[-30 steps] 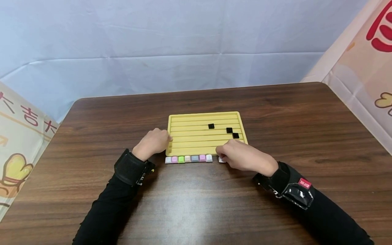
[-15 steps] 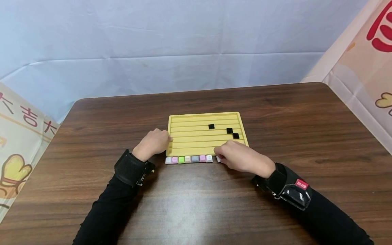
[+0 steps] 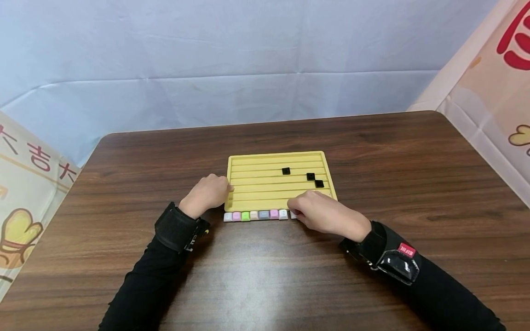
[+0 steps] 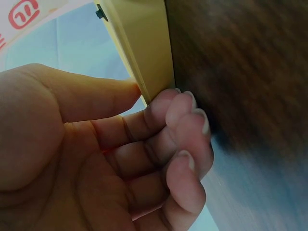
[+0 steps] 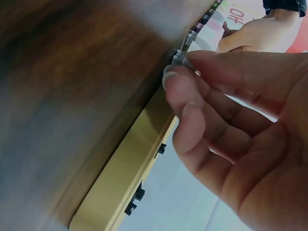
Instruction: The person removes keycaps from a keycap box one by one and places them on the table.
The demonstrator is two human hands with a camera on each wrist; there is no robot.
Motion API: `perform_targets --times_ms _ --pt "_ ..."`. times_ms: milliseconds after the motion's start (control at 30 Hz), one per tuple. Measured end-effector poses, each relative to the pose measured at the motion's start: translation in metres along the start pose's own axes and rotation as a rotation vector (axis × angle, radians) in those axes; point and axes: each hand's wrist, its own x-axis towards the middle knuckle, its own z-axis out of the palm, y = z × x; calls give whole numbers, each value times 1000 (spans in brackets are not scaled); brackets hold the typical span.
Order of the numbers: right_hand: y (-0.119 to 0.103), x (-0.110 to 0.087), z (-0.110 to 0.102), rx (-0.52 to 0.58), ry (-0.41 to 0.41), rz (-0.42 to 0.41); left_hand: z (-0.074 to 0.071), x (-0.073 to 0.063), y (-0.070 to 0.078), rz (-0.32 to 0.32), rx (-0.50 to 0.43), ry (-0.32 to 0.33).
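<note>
A yellow ridged tray (image 3: pixel 261 180) lies on the table, with three black keycaps (image 3: pixel 286 171) on its right half. Along its near edge runs a row of pastel keycaps (image 3: pixel 264 215) in white, pink, green, cream and grey-blue. My left hand (image 3: pixel 207 192) grips the tray's left edge; in the left wrist view its thumb is on the rim and curled fingers are against the side wall (image 4: pixel 147 43). At the row's right end, my right hand (image 3: pixel 329 214) pinches a whitish keycap (image 3: pixel 293 214) between thumb and forefinger, mostly hidden by the fingers. A narrow gap separates it from the row.
The brown wooden table (image 3: pixel 248 276) extends around the tray on all sides. A pale blue cloth (image 3: pixel 248 55) hangs behind its far edge, and printed cloths (image 3: pixel 33 197) hang at both sides.
My right hand has slid a little to the left with the whitish keycap, narrowing the gap to the row. The left hand keeps its place on the tray's edge.
</note>
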Motion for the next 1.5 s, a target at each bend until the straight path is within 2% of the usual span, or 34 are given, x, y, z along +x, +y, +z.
perform_targets --times_ms 233,500,900,1167,1500 --pt "-1 0 1 -8 27 -26 1 0 0 0 -4 -5" --pt "-1 1 2 -22 15 -21 1 0 -1 -4 -3 -9" --pt "-2 -2 -9 -49 -14 68 1 0 1 -6 1 -10" --pt "3 -2 -19 -40 17 94 0 0 2 5 3 -6" --pt "14 3 -31 12 29 191 0 0 3 13 5 1"
